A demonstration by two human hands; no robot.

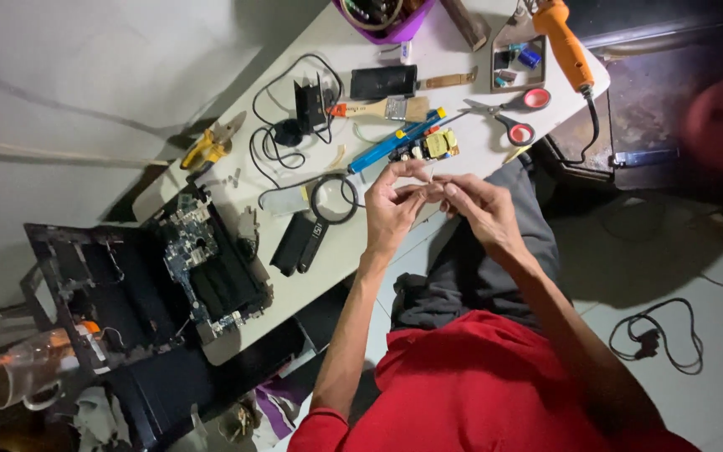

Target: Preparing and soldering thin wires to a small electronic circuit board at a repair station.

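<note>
White worktable (pixel 453 50) crowded with tools; both hands' fingers (pixel 416 191) pinch something tiny, perhaps wire.

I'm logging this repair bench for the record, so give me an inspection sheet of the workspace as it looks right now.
Surface: white table, crowded with tools.
Job's things: a small pale part, too small to identify, pinched between both hands; green circuit board and blue pen-shaped tool just beyond them.
Clutter: magnifying glass, scissors, paintbrush, yellow pliers, orange heat tool, laptop board.
Grips: left hand and right hand, fingertips meeting on the part.
Cables: black lead coiled on the table; another cable on the floor.
Surroundings: tiled floor, dim lighting.
</note>
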